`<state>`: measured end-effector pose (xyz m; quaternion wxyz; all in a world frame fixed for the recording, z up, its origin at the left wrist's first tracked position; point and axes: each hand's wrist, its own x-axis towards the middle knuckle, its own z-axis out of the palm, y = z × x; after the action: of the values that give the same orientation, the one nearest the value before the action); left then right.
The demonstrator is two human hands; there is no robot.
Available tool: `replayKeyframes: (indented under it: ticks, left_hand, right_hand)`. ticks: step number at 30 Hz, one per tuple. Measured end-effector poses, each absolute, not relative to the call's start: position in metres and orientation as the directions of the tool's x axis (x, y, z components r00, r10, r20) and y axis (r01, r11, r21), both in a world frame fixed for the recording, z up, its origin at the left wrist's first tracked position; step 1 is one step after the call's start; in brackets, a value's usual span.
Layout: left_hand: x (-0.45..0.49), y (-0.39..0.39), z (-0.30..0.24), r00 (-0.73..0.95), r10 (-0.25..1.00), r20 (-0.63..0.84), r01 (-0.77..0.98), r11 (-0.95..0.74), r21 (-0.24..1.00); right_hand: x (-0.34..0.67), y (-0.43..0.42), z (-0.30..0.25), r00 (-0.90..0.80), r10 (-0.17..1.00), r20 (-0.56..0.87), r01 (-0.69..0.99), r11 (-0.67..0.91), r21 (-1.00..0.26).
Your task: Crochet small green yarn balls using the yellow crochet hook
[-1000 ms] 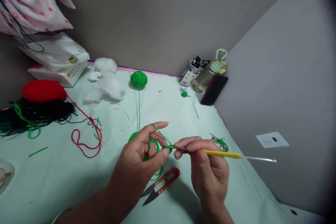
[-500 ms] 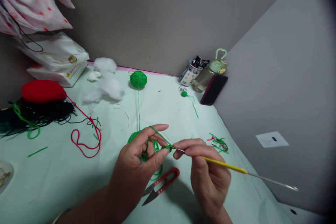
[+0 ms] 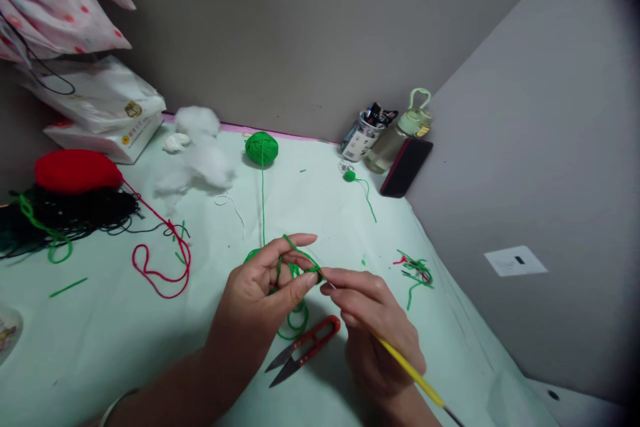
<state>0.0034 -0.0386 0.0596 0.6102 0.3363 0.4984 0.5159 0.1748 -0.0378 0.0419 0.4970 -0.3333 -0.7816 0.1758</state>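
Between thumb and fingers, my left hand (image 3: 267,287) pinches a small piece of green crochet work (image 3: 315,271), and green yarn runs over its raised index finger. My right hand (image 3: 375,320) grips a crochet hook (image 3: 413,370) with a yellow handle; its metal tip meets the green stitches, and its back end points down to the right. From a green yarn ball (image 3: 262,149) at the back, one strand comes straight toward my left hand. Loose green yarn (image 3: 299,320) lies in loops under that hand. Below both hands rest red-handled thread snips (image 3: 310,347), blades apart.
Left lie red yarn (image 3: 77,171), black yarn (image 3: 85,213) and white stuffing (image 3: 205,160). At the back right stand a pen cup (image 3: 359,139), a bottle (image 3: 387,147) and a leaning phone (image 3: 407,168). Yarn scraps (image 3: 417,270) lie at the right, near the wall.
My right hand has turned and shifted slightly left, so the hook's back end now points more steeply down. My left hand keeps its pinch on the green work. The view has shifted slightly.
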Motion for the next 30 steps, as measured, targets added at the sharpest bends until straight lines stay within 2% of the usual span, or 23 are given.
replayKeyframes:
  ticks: [5,7,9,11,13,16,19,26,30]
  left_hand:
    - [0.006,-0.038,0.058,0.083,0.957,-0.277,-0.451,0.284,0.846]
    - [0.006,-0.038,0.059,0.204,0.932,-0.301,-0.509,0.363,0.78]
    - [0.004,-0.038,0.061,0.338,0.881,-0.332,-0.553,0.471,0.687]
    - [0.0,-0.036,0.065,0.405,0.846,-0.348,-0.579,0.532,0.618]
    - [-0.006,-0.034,0.068,0.397,0.849,-0.349,-0.59,0.527,0.612]
    - [-0.011,-0.031,0.07,0.327,0.881,-0.343,-0.568,0.473,0.674]
    - [-0.008,-0.033,0.067,0.282,0.909,-0.307,-0.521,0.414,0.746]
    - [0.002,-0.04,0.055,0.206,0.938,-0.279,-0.481,0.346,0.806]
    - [0.004,-0.038,0.053,0.261,0.922,-0.286,-0.518,0.384,0.764]
  right_hand:
    - [0.175,-0.039,0.041,-0.359,0.646,0.674,0.506,0.742,-0.441]
    - [0.177,-0.041,0.041,-0.386,0.609,0.693,0.561,0.751,-0.347]
    - [0.177,-0.042,0.041,-0.369,0.579,0.727,0.565,0.761,-0.319]
    - [0.178,-0.042,0.044,-0.311,0.607,0.731,0.527,0.75,-0.399]
    - [0.177,-0.039,0.047,-0.221,0.688,0.691,0.427,0.705,-0.566]
    - [0.173,-0.033,0.052,-0.092,0.819,0.566,0.117,0.574,-0.811]
    - [0.17,-0.028,0.054,-0.09,0.884,0.459,-0.105,0.45,-0.887]
    - [0.165,-0.034,0.05,-0.141,0.858,0.493,0.131,0.51,-0.85]
    - [0.168,-0.044,0.045,-0.193,0.768,0.611,0.411,0.629,-0.66]
